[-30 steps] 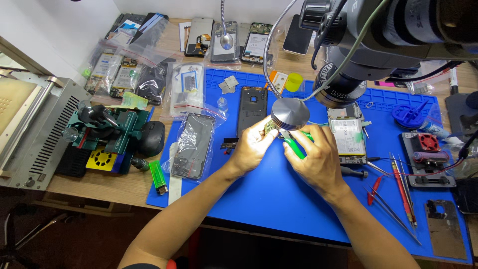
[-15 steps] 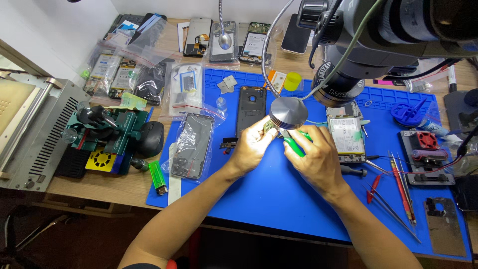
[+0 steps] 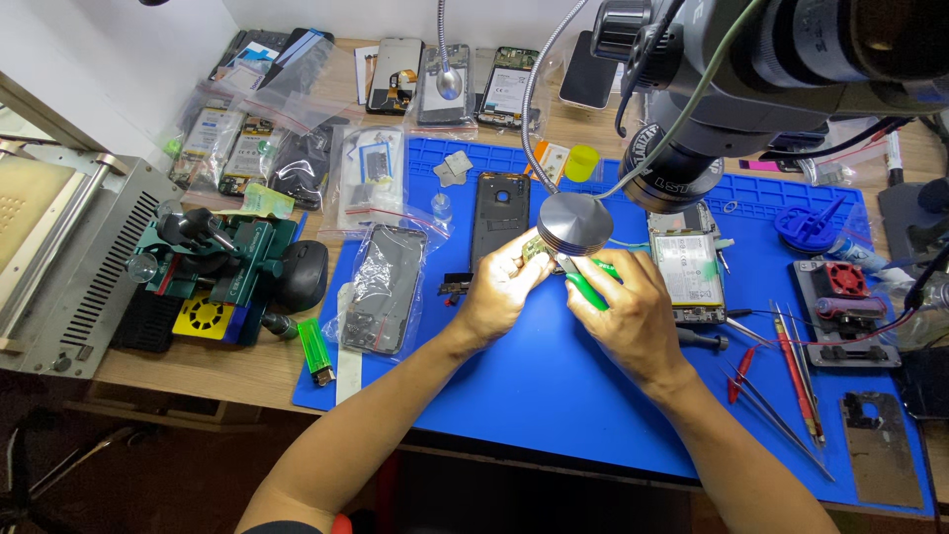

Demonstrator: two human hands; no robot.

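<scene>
Bright even light, sharp focus; glare on left hand point(image 3: 497, 289).

Wooden desk point(image 3: 198, 371), blue work mat point(image 3: 554, 386) covering its middle and right. On mat: black phone back cover point(image 3: 497, 213), opened phone with battery point(image 3: 686, 269), bagged phone point(image 3: 381, 289), tweezers and red-handled tools point(image 3: 791, 371), blue round holder point(image 3: 809, 227), red-fan fixture point(image 3: 848, 302), metal plate point(image 3: 878, 450). Off the mat, on wood: green lighter point(image 3: 316, 351), black mouse point(image 3: 302, 274), green clamp jig point(image 3: 213, 262), grey machine point(image 3: 64, 267) at left edge, bagged parts point(image 3: 232, 148) and phones point(image 3: 450, 79) along the back.
</scene>
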